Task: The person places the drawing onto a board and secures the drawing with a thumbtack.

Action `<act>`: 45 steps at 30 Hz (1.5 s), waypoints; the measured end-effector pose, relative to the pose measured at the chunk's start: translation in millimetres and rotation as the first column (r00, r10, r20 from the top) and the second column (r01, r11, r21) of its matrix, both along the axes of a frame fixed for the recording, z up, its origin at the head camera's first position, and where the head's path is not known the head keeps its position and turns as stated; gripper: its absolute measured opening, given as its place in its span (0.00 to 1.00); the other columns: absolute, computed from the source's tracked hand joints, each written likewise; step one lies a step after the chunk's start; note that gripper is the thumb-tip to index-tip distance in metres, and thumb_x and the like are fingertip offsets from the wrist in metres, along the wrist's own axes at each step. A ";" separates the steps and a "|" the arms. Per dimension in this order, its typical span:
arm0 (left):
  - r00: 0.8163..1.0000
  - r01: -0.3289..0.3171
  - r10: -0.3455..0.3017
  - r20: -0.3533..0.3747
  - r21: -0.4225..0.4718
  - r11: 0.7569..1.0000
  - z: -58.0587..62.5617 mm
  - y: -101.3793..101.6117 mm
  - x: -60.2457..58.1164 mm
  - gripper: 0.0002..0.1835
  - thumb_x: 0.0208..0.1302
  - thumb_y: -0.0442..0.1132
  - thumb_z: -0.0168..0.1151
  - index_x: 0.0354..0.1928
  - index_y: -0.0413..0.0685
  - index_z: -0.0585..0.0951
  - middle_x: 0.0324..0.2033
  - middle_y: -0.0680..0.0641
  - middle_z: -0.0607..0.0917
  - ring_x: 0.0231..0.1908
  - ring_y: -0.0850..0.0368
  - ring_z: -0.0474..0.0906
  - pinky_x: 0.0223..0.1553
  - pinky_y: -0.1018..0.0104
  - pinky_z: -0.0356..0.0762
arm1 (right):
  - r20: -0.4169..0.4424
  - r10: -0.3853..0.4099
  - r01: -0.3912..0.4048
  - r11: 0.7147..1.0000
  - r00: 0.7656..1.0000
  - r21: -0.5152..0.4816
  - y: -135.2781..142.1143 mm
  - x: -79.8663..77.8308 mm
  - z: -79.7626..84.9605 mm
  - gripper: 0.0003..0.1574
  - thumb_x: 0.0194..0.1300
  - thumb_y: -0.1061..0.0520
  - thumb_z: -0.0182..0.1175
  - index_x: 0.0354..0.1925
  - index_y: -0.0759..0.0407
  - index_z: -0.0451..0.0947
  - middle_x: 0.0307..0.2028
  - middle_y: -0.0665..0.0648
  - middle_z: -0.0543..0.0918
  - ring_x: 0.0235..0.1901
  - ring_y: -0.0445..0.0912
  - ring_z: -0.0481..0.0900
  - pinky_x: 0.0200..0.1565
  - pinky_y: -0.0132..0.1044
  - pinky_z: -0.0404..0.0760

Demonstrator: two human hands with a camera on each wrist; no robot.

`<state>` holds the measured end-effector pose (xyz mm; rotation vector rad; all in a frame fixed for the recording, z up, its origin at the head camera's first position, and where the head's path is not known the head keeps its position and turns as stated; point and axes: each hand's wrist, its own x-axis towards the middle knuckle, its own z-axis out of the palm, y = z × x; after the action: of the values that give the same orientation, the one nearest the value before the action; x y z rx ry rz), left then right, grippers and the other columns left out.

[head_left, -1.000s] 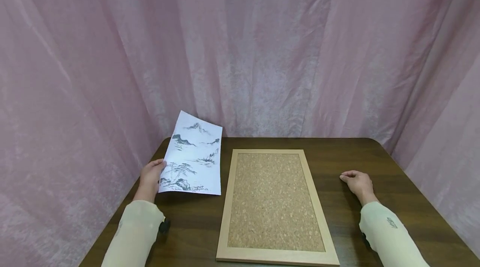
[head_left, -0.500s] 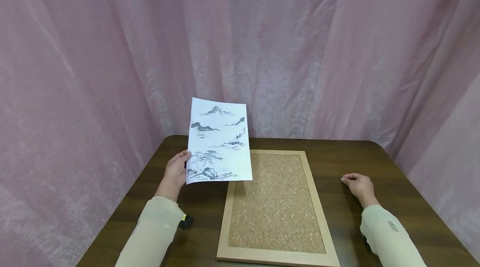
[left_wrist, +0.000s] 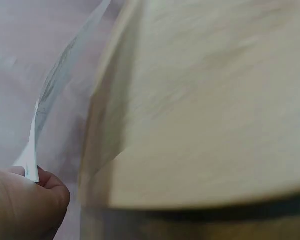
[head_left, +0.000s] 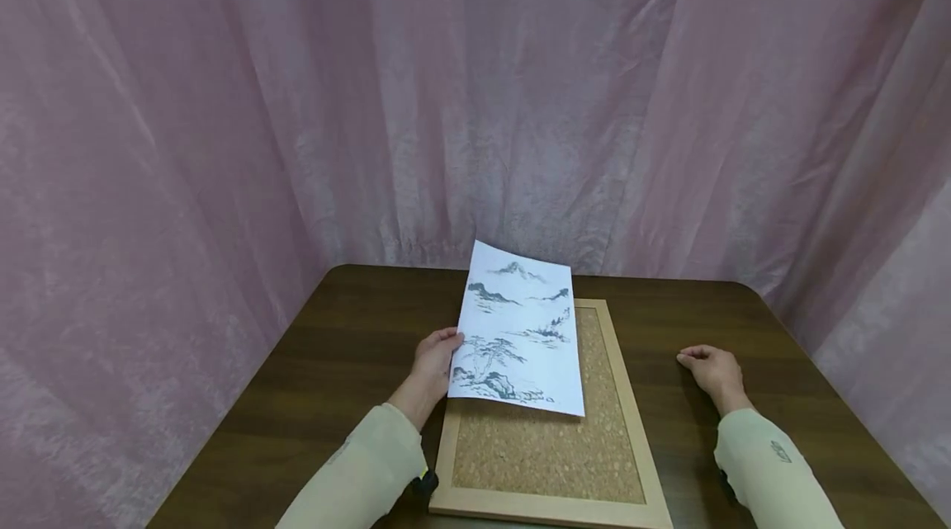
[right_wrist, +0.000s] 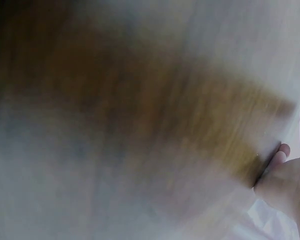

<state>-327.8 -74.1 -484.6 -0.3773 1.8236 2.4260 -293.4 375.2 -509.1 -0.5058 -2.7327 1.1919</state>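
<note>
Can't see the eleven o'clock corner of the cork board (head_left: 550,459), behind the paper (head_left: 520,339). Can't read the tiny mark (head_left: 781,451) on the right sleeve (head_left: 776,488), at four o'clock. From the right wrist, find the table (right_wrist: 140,110) smeary, the right hand (right_wrist: 285,180) cut off at four o'clock.

A dark brown wooden table (head_left: 357,339) with streaked grain and rounded far corners spreads across the near part of the scene. A cork board (head_left: 546,459) in a pale wooden frame (head_left: 628,397) lies flat on its middle, long sides running near to far. The right hand (head_left: 715,375) rests at the right.
</note>
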 end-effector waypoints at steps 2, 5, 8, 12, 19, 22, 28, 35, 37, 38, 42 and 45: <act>0.999 0.044 -0.044 0.002 -0.085 0.995 -3.9 7.1 8.4 0.13 0.70 0.33 0.59 0.53 0.36 0.76 0.42 0.43 0.81 0.37 0.55 0.78 0.35 0.65 0.77 | 0.002 0.004 -0.004 1.000 1.000 -0.001 -0.5 -0.3 0.0 0.22 0.73 0.50 0.57 0.50 0.69 0.81 0.55 0.73 0.77 0.54 0.68 0.70 0.54 0.62 0.66; 0.993 0.111 -0.116 -0.010 -0.218 0.970 -5.9 12.4 20.4 0.13 0.69 0.32 0.60 0.52 0.34 0.77 0.42 0.43 0.80 0.39 0.52 0.77 0.40 0.62 0.76 | 0.000 0.019 -0.019 1.000 1.000 -0.003 -1.9 -1.4 -0.2 0.23 0.73 0.50 0.57 0.52 0.68 0.80 0.57 0.73 0.75 0.56 0.69 0.70 0.55 0.63 0.66; 0.985 0.155 -0.169 -0.018 -0.325 0.933 -5.1 15.1 31.6 0.13 0.67 0.32 0.61 0.50 0.32 0.78 0.40 0.43 0.82 0.37 0.53 0.76 0.38 0.62 0.74 | -0.016 0.031 -0.030 1.000 0.999 0.007 -2.6 -2.8 0.4 0.22 0.73 0.50 0.57 0.51 0.69 0.81 0.57 0.73 0.76 0.56 0.69 0.70 0.55 0.62 0.66; 0.977 0.192 -0.213 -0.008 -0.393 0.899 -6.2 13.9 43.2 0.13 0.64 0.30 0.63 0.49 0.33 0.78 0.34 0.45 0.82 0.29 0.57 0.74 0.29 0.66 0.72 | -0.026 0.035 -0.034 0.999 0.999 0.025 -4.1 -3.4 2.2 0.22 0.73 0.51 0.58 0.50 0.69 0.81 0.55 0.73 0.77 0.55 0.69 0.70 0.56 0.63 0.65; 0.964 0.236 -0.265 0.000 -0.455 0.859 -10.6 4.1 55.6 0.11 0.60 0.26 0.65 0.45 0.34 0.77 0.32 0.44 0.79 0.27 0.56 0.74 0.27 0.66 0.75 | -0.011 0.012 -0.012 1.000 1.000 -0.001 -6.5 -4.0 4.0 0.21 0.72 0.51 0.58 0.50 0.68 0.81 0.56 0.73 0.76 0.55 0.70 0.69 0.56 0.62 0.65; 0.959 0.252 -0.283 0.008 -0.482 0.839 -9.5 -0.1 60.3 0.11 0.59 0.26 0.66 0.43 0.35 0.77 0.32 0.44 0.79 0.26 0.55 0.74 0.26 0.66 0.75 | -0.015 0.008 -0.008 1.000 1.000 -0.001 -7.4 -4.4 2.7 0.21 0.72 0.51 0.58 0.49 0.68 0.81 0.56 0.73 0.76 0.55 0.69 0.69 0.56 0.62 0.65; 0.947 0.293 -0.319 0.038 -0.506 0.811 -6.7 -6.9 69.5 0.12 0.57 0.25 0.67 0.43 0.34 0.77 0.31 0.43 0.78 0.25 0.56 0.75 0.23 0.68 0.76 | -0.032 0.006 -0.006 1.000 0.999 0.005 -9.6 -6.2 0.6 0.20 0.71 0.52 0.59 0.48 0.69 0.82 0.54 0.73 0.78 0.54 0.68 0.71 0.55 0.60 0.65; 0.920 0.350 -0.390 0.030 -0.508 0.787 -3.4 -14.7 75.0 0.12 0.55 0.23 0.68 0.41 0.34 0.77 0.28 0.44 0.79 0.22 0.58 0.75 0.22 0.68 0.76 | -0.025 0.002 -0.001 1.000 1.000 0.008 -11.9 -7.7 3.7 0.20 0.72 0.52 0.59 0.48 0.69 0.82 0.53 0.72 0.78 0.53 0.68 0.71 0.55 0.61 0.65; 0.910 0.354 -0.415 0.005 -0.533 0.769 -1.9 -17.8 74.7 0.12 0.56 0.25 0.69 0.40 0.34 0.76 0.26 0.45 0.79 0.21 0.58 0.75 0.22 0.67 0.76 | -0.022 0.002 -0.002 1.000 1.000 0.009 -12.5 -8.0 5.0 0.20 0.72 0.52 0.59 0.48 0.69 0.82 0.53 0.72 0.78 0.53 0.68 0.71 0.55 0.61 0.65; 0.904 0.351 -0.428 -0.009 -0.557 0.753 -1.1 -19.4 73.6 0.12 0.56 0.27 0.70 0.40 0.34 0.76 0.26 0.46 0.79 0.22 0.58 0.74 0.23 0.67 0.75 | -0.020 0.004 -0.004 1.000 1.000 0.011 -12.6 -8.2 5.6 0.20 0.72 0.52 0.59 0.48 0.69 0.82 0.53 0.73 0.78 0.53 0.68 0.71 0.55 0.61 0.65; 0.874 0.284 -0.479 -0.077 -0.720 0.634 2.9 -25.0 62.8 0.12 0.59 0.35 0.71 0.39 0.38 0.78 0.30 0.48 0.78 0.29 0.56 0.73 0.28 0.63 0.73 | -0.008 0.009 -0.009 1.000 1.000 0.002 -12.8 -8.0 8.4 0.20 0.72 0.52 0.58 0.49 0.69 0.81 0.54 0.73 0.78 0.53 0.69 0.70 0.55 0.62 0.64; 0.839 0.231 -0.535 -0.094 -0.830 0.507 5.5 -26.4 50.5 0.14 0.62 0.41 0.70 0.44 0.41 0.80 0.40 0.46 0.79 0.39 0.51 0.75 0.37 0.57 0.75 | 0.010 0.012 -0.012 1.000 1.000 -0.010 -11.9 -7.1 9.3 0.21 0.73 0.51 0.57 0.50 0.69 0.81 0.55 0.73 0.76 0.54 0.69 0.69 0.55 0.62 0.64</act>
<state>-277.4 -100.5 -479.1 0.4466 2.7065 1.2820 -300.6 363.2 -499.8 -0.4983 -2.7438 1.2091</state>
